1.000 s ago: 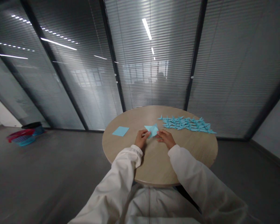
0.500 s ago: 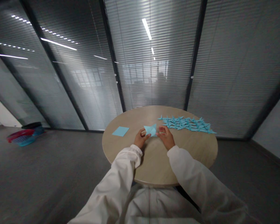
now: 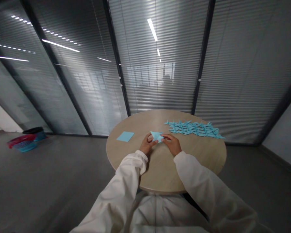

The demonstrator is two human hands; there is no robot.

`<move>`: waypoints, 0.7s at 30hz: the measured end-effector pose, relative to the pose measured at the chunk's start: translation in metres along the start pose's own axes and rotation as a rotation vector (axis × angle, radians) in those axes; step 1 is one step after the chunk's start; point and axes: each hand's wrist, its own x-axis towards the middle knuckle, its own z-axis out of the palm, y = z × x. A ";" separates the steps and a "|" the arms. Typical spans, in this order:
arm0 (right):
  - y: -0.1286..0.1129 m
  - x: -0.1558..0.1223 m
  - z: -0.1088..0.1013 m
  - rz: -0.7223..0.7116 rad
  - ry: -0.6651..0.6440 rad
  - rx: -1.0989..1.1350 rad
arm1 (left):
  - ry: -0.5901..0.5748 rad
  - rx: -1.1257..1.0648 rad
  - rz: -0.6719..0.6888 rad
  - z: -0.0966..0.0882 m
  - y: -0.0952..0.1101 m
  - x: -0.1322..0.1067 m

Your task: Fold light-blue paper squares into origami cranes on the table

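Between my two hands is a partly folded piece of light-blue origami paper (image 3: 156,136), held over the middle of the round table. My left hand (image 3: 146,144) pinches its left side, thumb on the near face. On the right side, the thumb and fingers of my right hand (image 3: 172,143) close on the paper's corner. Several folded blue paper cranes (image 3: 195,128) lie in rows just beyond my right hand. A flat square stack or sheet of blue paper (image 3: 125,136) lies to the left of my left hand; its thickness is hard to tell.
The round wooden table (image 3: 165,174) stands close in front of my lap. Behind it runs a glass partition with blinds (image 3: 160,94). Red, blue and black plastic baskets (image 3: 26,142) sit on the grey floor (image 3: 63,174) at far left.
My right hand has moved slightly left and its fingers have closed on the paper's right side. The right part of the paper is now folded in, so it looks narrower.
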 end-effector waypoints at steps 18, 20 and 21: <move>0.009 0.001 0.002 0.106 0.025 0.120 | -0.074 -0.199 0.026 0.004 0.003 -0.003; 0.008 0.001 0.002 0.121 0.037 0.134 | -0.092 -0.209 0.034 0.004 0.003 -0.004; 0.008 0.001 0.003 0.134 0.049 0.144 | -0.100 -0.209 0.038 0.004 0.003 -0.004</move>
